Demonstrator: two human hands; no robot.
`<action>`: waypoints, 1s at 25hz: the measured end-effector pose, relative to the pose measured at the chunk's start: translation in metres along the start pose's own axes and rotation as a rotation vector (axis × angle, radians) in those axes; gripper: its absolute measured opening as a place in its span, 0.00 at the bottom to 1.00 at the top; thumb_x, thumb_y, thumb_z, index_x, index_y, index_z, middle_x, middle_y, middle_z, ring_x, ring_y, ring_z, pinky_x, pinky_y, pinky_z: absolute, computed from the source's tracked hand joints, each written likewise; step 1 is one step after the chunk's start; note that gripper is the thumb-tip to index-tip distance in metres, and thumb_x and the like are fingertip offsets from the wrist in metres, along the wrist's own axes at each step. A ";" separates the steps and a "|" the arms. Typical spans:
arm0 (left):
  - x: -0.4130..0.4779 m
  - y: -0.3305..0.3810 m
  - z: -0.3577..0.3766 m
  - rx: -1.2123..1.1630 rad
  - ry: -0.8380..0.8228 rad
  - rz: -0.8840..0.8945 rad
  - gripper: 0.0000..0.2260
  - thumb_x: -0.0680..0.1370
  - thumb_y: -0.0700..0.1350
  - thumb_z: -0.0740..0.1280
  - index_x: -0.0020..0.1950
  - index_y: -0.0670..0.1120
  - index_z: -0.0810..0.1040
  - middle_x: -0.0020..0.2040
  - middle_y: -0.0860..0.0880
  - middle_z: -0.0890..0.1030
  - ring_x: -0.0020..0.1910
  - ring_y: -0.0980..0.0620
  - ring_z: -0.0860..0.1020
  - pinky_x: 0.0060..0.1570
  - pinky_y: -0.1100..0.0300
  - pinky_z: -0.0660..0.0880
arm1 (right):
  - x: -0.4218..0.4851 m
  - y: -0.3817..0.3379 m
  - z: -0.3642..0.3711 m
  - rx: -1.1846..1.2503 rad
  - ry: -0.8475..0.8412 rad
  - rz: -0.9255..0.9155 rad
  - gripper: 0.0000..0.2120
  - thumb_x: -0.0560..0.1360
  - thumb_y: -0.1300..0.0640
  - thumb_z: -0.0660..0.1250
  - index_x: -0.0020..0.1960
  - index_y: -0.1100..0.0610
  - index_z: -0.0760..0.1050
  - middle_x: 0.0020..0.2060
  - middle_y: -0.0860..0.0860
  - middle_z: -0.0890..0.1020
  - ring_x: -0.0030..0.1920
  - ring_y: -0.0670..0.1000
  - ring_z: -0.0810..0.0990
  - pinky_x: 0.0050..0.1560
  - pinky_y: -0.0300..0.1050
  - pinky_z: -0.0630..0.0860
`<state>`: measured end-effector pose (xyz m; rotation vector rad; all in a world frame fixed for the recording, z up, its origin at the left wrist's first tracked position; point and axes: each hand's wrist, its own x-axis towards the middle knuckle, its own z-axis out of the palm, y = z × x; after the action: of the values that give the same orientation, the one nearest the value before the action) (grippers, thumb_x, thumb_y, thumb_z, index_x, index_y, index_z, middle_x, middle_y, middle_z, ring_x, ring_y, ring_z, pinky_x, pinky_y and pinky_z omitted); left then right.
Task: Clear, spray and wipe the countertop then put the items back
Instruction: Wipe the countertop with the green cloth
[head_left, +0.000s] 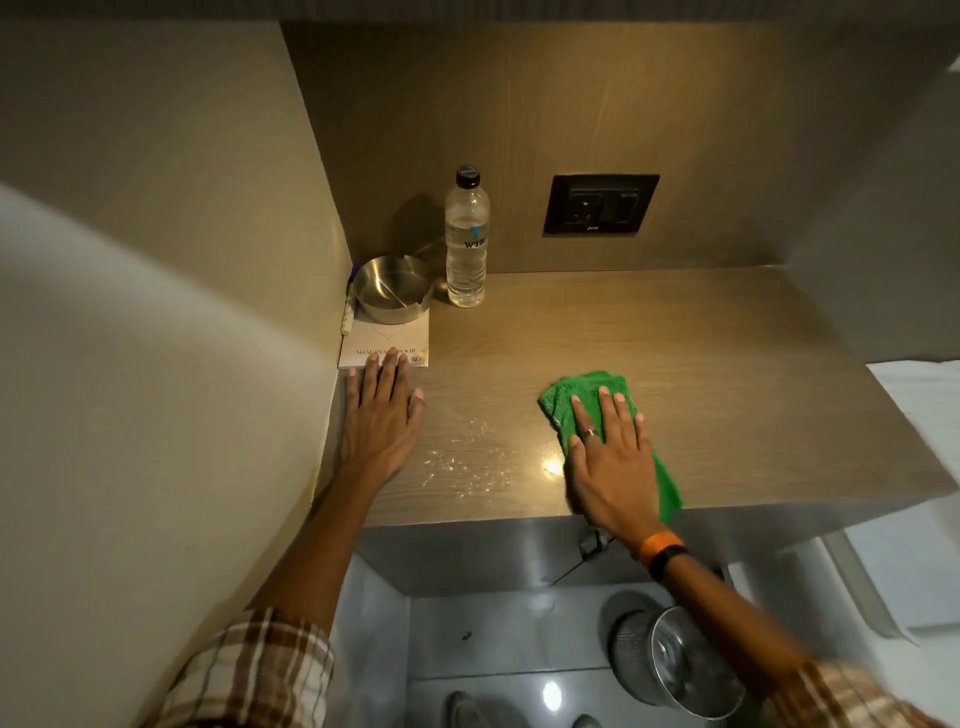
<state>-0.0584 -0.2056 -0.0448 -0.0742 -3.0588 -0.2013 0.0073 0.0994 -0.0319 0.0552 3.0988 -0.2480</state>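
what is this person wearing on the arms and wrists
Both arms wear plaid sleeves in brown and cream, the left sleeve and the right sleeve, which leave the forearms bare. The right wrist carries an orange and black wristband, and a ring sits on one finger of the right grip. The left grip shows nothing worn.

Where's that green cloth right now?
In the head view, the green microfibre cloth lies right of centre on the wood-grain countertop, near its front edge, pressed flat under the right hand.
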 end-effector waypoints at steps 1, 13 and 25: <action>-0.001 0.000 -0.002 -0.009 0.029 -0.002 0.26 0.86 0.54 0.47 0.82 0.46 0.47 0.83 0.46 0.50 0.82 0.47 0.46 0.80 0.43 0.45 | -0.013 -0.024 0.006 0.015 0.025 0.068 0.31 0.81 0.42 0.40 0.83 0.49 0.47 0.83 0.57 0.46 0.83 0.57 0.43 0.82 0.61 0.44; -0.029 0.059 0.002 -0.149 -0.049 0.329 0.23 0.86 0.52 0.47 0.81 0.48 0.55 0.82 0.49 0.57 0.81 0.53 0.53 0.80 0.53 0.48 | -0.029 -0.097 0.003 0.704 0.182 0.054 0.19 0.76 0.67 0.64 0.63 0.55 0.81 0.65 0.52 0.81 0.66 0.55 0.74 0.68 0.50 0.71; -0.091 0.029 -0.028 0.189 -0.086 -0.318 0.28 0.85 0.52 0.47 0.79 0.34 0.55 0.79 0.33 0.59 0.78 0.37 0.61 0.76 0.44 0.63 | -0.007 -0.121 0.000 0.146 -0.013 -0.242 0.17 0.81 0.49 0.62 0.70 0.41 0.72 0.64 0.47 0.77 0.63 0.55 0.70 0.57 0.54 0.61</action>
<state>0.0361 -0.1845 -0.0202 0.4259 -3.1398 0.0771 0.0100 -0.0204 -0.0122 -0.3180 3.0653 -0.4788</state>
